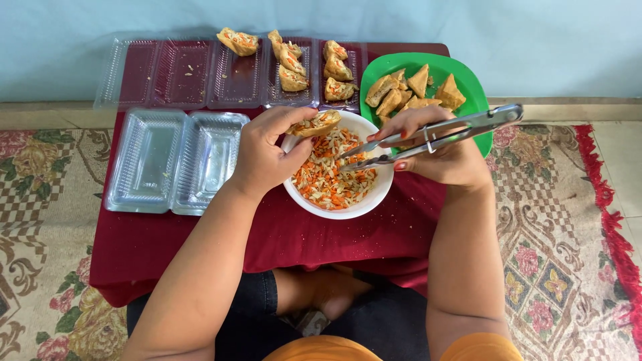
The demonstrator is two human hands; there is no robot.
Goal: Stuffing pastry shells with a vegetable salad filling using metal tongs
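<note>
The table [281, 234] wears a deep maroon cloth. The bowl [374, 197] is white, its shredded filling [331, 177] orange and pale cream. The plate [471, 83] is bright green under golden-brown tofu pieces [414, 90]. The near-left trays [175, 160] are clear plastic, the tongs [435, 134] silver. The rug [555, 254] shows pink roses, brown checks and a red fringe.

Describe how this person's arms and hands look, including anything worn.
Both forearms are bare, with no watch or bracelet in view. Orange sleeves show at the upper arms near the bottom edge. The right hand has red-painted nails; no rings show on it or on the left hand.
</note>
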